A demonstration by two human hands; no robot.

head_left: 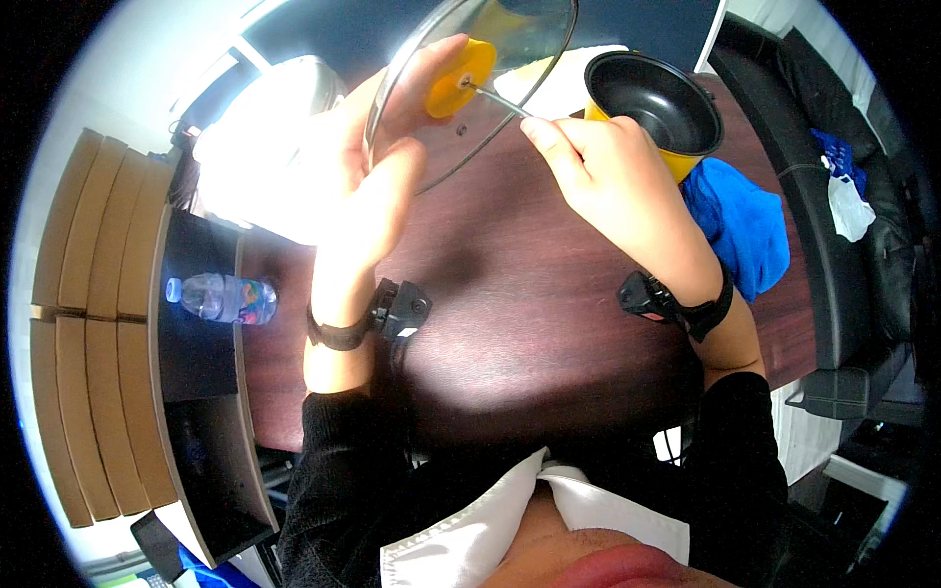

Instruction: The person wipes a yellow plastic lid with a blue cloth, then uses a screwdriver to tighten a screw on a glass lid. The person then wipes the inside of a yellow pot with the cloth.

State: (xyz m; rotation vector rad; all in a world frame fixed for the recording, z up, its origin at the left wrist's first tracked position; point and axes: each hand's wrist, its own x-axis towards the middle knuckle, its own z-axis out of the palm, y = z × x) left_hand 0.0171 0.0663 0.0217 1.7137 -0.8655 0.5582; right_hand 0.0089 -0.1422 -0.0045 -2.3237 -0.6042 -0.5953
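A clear glass lid (534,44) with a metal rim is tilted up over the far part of the table. My left hand (377,201) grips it from the far left side, its fingers around the yellow knob (446,98) seen through the glass. In my right hand (622,181) is a screwdriver, its handle hidden by the fingers. The thin metal shaft (502,102) reaches the screw at the knob's centre. Beyond the right hand stands a pot (652,103), black inside and yellow outside. A blue cloth (740,230) lies beside the right wrist.
A bright white item (270,147) stands at the far left of the dark wooden table (520,294). A plastic bottle (221,299) lies on its side near the left edge. Cardboard boxes (88,323) are stacked further left. A black sofa (833,265) runs along the right.
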